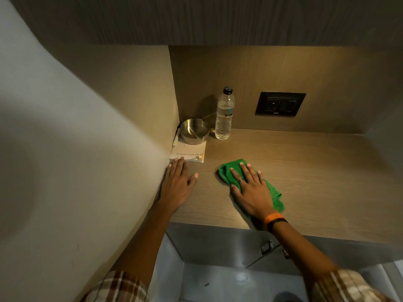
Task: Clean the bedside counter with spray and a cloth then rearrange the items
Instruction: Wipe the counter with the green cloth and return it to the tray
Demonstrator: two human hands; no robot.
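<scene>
Left hand (177, 182): flat and open on the table (316, 171), fingertips touching the notepad (189, 152); best used as a brace.
Corner items: ashtray (194, 134) on the notepad, bottle (224, 115) beside it; lift these to reach underneath.
Right hand (250, 188): spread flat, pressing the green cloth (231, 168) mid-table; overlap strokes, working rightward.

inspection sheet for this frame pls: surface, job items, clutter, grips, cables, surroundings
Surface: wood counter, no visible spills.
Job's things: green cloth flat on counter; spray nothing seen.
Clutter: metal ashtray on a booklet, water bottle upright beside it, pen by the wall, all in back left corner.
Grips: right hand pressed flat on cloth; left hand flat on counter, fingertips touching booklet.
Cables: nothing seen.
Surroundings: wall socket, nothing plugged in.
</scene>
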